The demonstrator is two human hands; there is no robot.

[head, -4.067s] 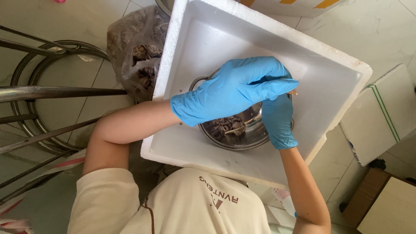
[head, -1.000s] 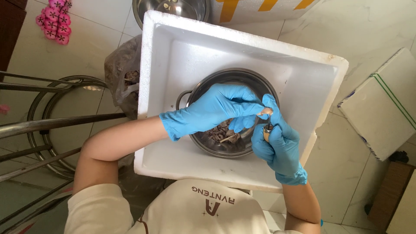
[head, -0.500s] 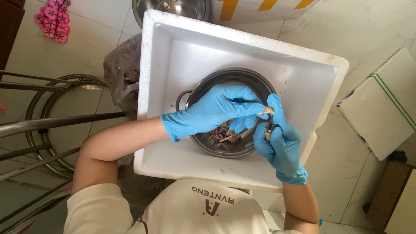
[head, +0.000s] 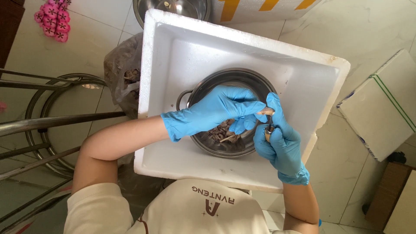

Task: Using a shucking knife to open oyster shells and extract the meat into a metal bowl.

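A steel pot with brown, shell-like pieces in it sits inside a white foam box. My left hand, in a blue glove, reaches across the pot and pinches a small pale piece at its fingertips. My right hand, also gloved in blue, is at the pot's right rim. It grips a small tool whose tip meets the pale piece. Both hands hide part of the pot's contents.
A clear plastic bag with brown scraps lies left of the box. A metal stool frame stands further left, a steel bowl beyond the box, a white foam lid on the tiled floor at right, a pink object top left.
About four seconds ago both hands were spread over the pot. They now meet at its right rim around the pale piece, and they have barely moved in the last second.
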